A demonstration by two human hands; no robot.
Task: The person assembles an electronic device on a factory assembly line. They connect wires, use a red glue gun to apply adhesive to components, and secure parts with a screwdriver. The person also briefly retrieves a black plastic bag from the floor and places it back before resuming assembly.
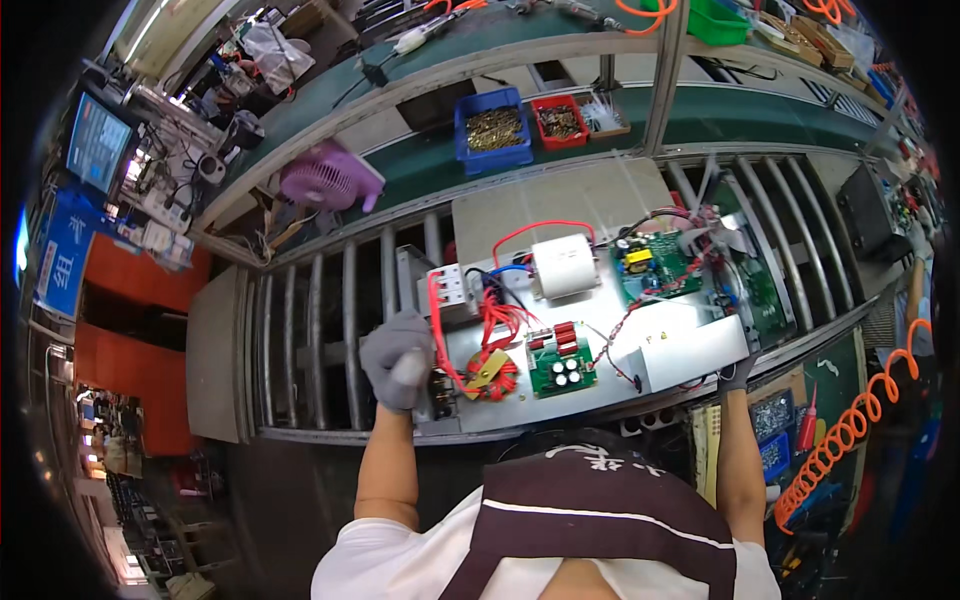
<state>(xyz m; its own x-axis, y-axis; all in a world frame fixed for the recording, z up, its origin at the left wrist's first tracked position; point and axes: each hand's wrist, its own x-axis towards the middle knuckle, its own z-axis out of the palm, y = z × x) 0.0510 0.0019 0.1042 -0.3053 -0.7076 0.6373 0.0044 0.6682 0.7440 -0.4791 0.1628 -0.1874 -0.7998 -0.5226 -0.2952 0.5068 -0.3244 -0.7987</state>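
Note:
A metal chassis (470, 345) with electronics lies across the rollers in front of me. On it are a white cylindrical capacitor (565, 267), a coil wound with red wire (490, 375), a small green circuit board (562, 372), a larger green board (655, 262) and a three-switch breaker (449, 287). My left hand (397, 362), in a grey glove, is closed at the chassis's left end; what its fingers hold, if anything, is hidden. My gloved right hand (738, 373) is at the front right corner, beside a white metal box (692, 354); its fingers are mostly hidden.
Conveyor rollers (318, 340) run to both sides. Beyond are a pink fan (330, 178), a blue bin (494, 130) and a red bin (560, 122) of small metal parts. An orange coiled hose (850, 430) hangs at right; a monitor (97, 143) stands far left.

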